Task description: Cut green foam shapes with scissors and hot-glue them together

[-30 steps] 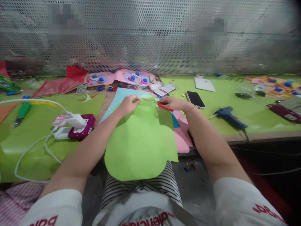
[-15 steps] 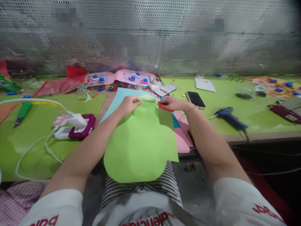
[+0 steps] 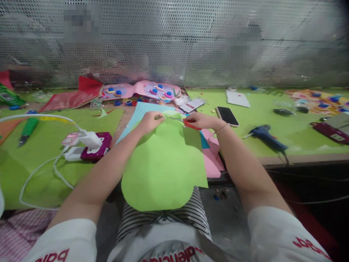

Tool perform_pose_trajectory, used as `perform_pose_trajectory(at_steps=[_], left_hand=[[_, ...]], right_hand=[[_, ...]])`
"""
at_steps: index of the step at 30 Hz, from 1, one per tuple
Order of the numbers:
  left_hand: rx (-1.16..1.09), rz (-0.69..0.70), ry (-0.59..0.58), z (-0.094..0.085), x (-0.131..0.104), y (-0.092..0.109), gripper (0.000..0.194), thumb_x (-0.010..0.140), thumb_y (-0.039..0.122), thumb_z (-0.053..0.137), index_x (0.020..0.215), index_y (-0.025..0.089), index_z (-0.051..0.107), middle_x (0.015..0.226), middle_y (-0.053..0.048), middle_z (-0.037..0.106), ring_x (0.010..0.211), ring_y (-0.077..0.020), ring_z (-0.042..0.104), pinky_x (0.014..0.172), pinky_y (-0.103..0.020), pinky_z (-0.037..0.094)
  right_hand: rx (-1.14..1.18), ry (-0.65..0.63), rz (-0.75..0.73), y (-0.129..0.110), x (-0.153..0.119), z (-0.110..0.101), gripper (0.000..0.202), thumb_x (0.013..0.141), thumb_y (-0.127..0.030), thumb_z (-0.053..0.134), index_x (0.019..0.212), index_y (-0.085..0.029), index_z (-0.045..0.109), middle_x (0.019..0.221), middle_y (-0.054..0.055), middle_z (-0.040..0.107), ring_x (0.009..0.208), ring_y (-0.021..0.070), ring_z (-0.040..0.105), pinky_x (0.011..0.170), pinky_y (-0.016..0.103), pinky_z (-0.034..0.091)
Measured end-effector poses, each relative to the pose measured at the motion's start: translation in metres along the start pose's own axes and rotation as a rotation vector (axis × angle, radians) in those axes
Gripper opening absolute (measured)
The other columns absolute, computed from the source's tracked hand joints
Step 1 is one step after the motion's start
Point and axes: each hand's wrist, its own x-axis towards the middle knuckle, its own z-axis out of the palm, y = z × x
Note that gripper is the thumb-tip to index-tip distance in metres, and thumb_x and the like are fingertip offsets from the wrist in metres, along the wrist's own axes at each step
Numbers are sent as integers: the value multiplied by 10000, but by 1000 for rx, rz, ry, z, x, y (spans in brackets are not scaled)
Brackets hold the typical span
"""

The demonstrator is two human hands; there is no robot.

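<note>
A large green paper sheet (image 3: 160, 171) with a rounded, partly cut outline hangs over the table edge toward my lap. My left hand (image 3: 151, 122) pinches its upper edge between thumb and fingers. Closed around the red handles of a pair of scissors (image 3: 192, 125) is my right hand (image 3: 200, 120). The scissor blades point left across the top of the green paper, close to my left fingertips. Under the green paper lie a light blue sheet (image 3: 139, 111) and pink paper (image 3: 212, 165).
Left of my arm sit a purple power strip (image 3: 105, 140) with white plugs and cables, and a green utility knife (image 3: 28, 131). To the right are a phone (image 3: 227, 115) and a blue glue gun (image 3: 268, 138). Decorated pink pieces (image 3: 155, 91) lie by the perforated metal panel (image 3: 174, 43).
The view has shifted very slightly. The scissor blades look a little more apart over the paper; both hands stay almost in place.
</note>
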Motion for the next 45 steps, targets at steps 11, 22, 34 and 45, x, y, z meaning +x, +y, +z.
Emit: perform_pose_trajectory(at_steps=[11,22,34,45], left_hand=[[-14,15,-9,1,-1,-1,109,751,257,611,773,169,673,877,-69,727,854,-203,654,871,-353,482],[-20,28,-11,4,0,-4,157,743,315,645,765,167,695,858,-59,739,845,-199,657,854,-336,480],[-60,10,3,4,2,-8,195,713,344,666,764,161,708,857,-68,740,872,-213,664,892,-362,478],[10,-140,357,-5,10,-18,58,742,246,613,727,191,601,812,-51,683,786,-173,613,819,-324,466]], right_hand=[[68,-15,-2,-1,-3,-2,360,826,-502,472,714,-165,535,637,5,459,570,108,340,554,271,262],[85,-31,-22,-2,-1,-1,356,810,-503,466,691,-169,500,642,-4,430,581,106,349,561,272,250],[103,40,35,-5,-2,-2,373,796,-520,482,695,-163,516,666,12,471,604,109,368,577,265,285],[140,428,314,0,1,-5,291,846,-451,480,740,-179,483,663,29,515,602,131,443,583,272,321]])
